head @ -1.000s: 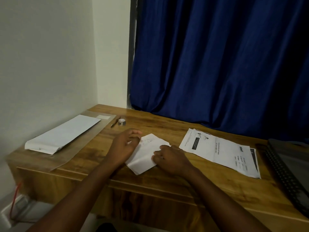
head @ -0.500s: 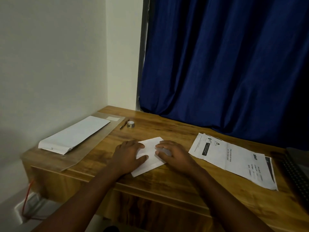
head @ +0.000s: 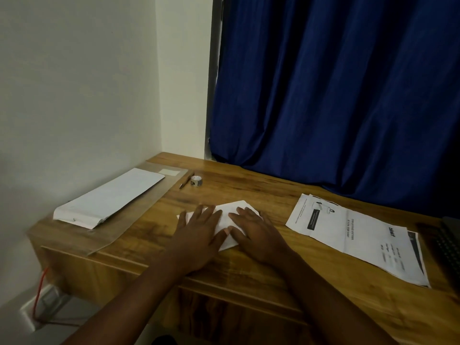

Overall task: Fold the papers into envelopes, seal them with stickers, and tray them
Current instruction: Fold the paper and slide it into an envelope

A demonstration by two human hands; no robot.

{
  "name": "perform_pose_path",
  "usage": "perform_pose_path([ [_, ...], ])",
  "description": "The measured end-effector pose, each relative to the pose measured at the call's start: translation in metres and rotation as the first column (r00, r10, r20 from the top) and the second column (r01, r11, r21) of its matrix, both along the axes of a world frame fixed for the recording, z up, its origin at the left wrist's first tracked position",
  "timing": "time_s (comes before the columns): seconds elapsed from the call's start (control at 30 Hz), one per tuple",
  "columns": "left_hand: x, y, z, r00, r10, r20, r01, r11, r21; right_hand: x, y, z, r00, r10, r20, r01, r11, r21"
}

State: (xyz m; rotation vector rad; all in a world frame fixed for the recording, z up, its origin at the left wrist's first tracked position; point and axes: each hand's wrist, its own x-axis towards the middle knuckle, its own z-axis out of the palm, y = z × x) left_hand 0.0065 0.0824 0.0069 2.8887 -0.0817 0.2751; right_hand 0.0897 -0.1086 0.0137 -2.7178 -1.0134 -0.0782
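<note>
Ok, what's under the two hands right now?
A folded white paper lies flat on the desk, pressed by left hand and right hand. Its middle is covered.

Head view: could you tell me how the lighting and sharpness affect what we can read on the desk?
Head view: dim, warm light; both hands flat on the folded paper are fairly sharp; the printed sheets' headings show but the small text is illegible; the keyboard at right sinks into shadow; the wide angle tilts the wall corner.

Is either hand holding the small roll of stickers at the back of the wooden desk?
No: the small sticker roll lies untouched, while the left hand and right hand press flat on the folded white paper.
</note>
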Motion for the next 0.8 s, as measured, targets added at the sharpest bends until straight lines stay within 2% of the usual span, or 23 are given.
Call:
perform_pose_path([
  [0.1, -0.001, -0.005, -0.007, 0.988, 0.022, -0.153, -0.006, 0.994, 0.109, -0.010, 0.005, 0.003, 0.997, 0.063, 0.043, -0.064, 0.998, 0.019],
  [0.2, 0.001, -0.005, -0.008, 0.985, 0.026, -0.168, -0.002, 0.990, 0.143, -0.019, 0.013, -0.001, 0.985, 0.161, -0.056, -0.162, 0.987, -0.020],
  [0.27, 0.002, -0.005, -0.009, 0.985, 0.028, -0.169, -0.002, 0.988, 0.151, -0.018, 0.014, -0.003, 0.981, 0.149, -0.125, -0.152, 0.988, -0.016],
  [0.37, 0.001, -0.004, -0.009, 0.983, 0.041, -0.177, -0.011, 0.986, 0.169, -0.004, 0.007, -0.001, 0.990, 0.077, -0.120, -0.089, 0.991, -0.097],
  [0.47, 0.000, -0.004, -0.007, 0.981, 0.040, -0.189, -0.009, 0.986, 0.164, 0.014, -0.008, -0.001, 0.994, -0.064, -0.089, 0.047, 0.982, -0.181],
  [0.57, 0.000, -0.005, -0.005, 0.979, 0.047, -0.199, -0.012, 0.985, 0.170, 0.021, -0.017, 0.000, 0.976, -0.202, -0.082, 0.185, 0.966, -0.178],
  [0.63, 0.001, -0.005, -0.005, 0.980, 0.040, -0.197, -0.006, 0.986, 0.168, 0.017, -0.016, 0.000, 0.976, -0.218, -0.014, 0.215, 0.968, -0.128],
  [0.67, 0.001, -0.005, -0.006, 0.981, 0.036, -0.192, -0.004, 0.986, 0.165, 0.013, -0.014, 0.000, 0.984, -0.174, 0.035, 0.177, 0.980, -0.093],
  [0.73, 0.001, -0.005, -0.007, 0.983, 0.034, -0.181, -0.005, 0.988, 0.157, 0.003, -0.010, -0.001, 0.996, 0.007, 0.090, -0.002, 0.999, -0.055],
  [0.8, 0.001, -0.004, -0.009, 0.984, 0.034, -0.176, -0.007, 0.989, 0.150, -0.005, -0.004, -0.003, 0.990, 0.138, -0.006, -0.138, 0.989, -0.047],
])
